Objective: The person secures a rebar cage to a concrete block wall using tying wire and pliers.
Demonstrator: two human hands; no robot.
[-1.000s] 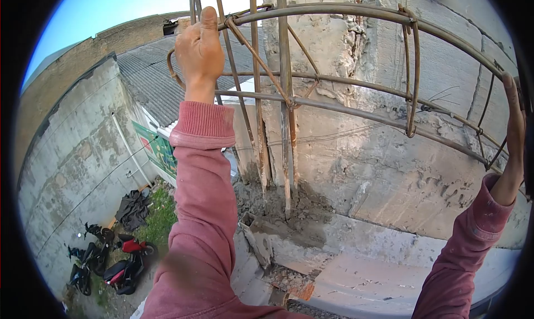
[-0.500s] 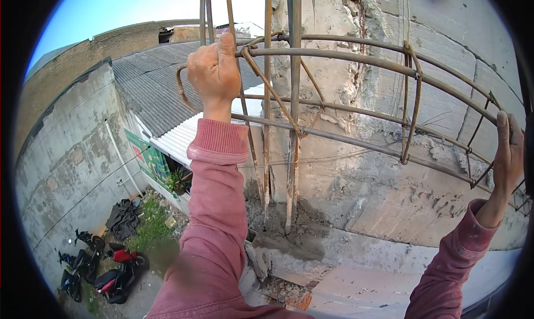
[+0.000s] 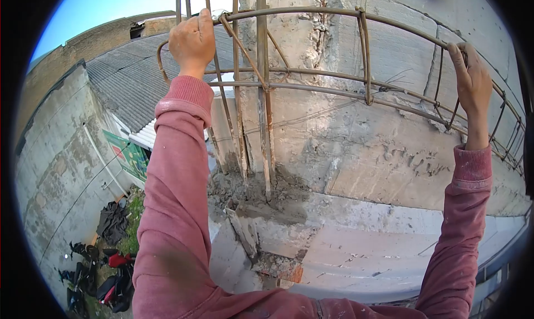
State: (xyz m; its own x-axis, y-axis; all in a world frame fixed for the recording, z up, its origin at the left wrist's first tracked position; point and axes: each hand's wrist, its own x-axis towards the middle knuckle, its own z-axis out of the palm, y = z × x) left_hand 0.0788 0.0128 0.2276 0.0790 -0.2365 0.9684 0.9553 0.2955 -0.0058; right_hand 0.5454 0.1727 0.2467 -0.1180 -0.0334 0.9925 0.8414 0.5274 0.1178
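- The upright bars (image 3: 261,85) run out past the top edge, so you cannot see where they end, and their feet are buried in rough mortar (image 3: 261,191) at the base of the concrete wall (image 3: 356,146).
- The steel bar cage (image 3: 311,13) curves off to the right and blurs into the dark rim of the view; its far end is cut off.
- Your left palm is hidden: you see only the back of your left hand (image 3: 192,40), fingers curled together over the top bar of the cage, just left of the upright bars. It is clamped on that bar.
- Your right hand (image 3: 473,82) is closed around a thin vertical tie of the same cage, well to the right; the fingertips wrap behind the steel and are out of sight.
- The cage sits above and in front of you, held between both raised arms in red sleeves (image 3: 178,168), close against the wall.
- Far below on the left, parked motorbikes (image 3: 100,274) are small and hard to make out, beside a grey wall (image 3: 55,174) and a corrugated roof (image 3: 128,85).
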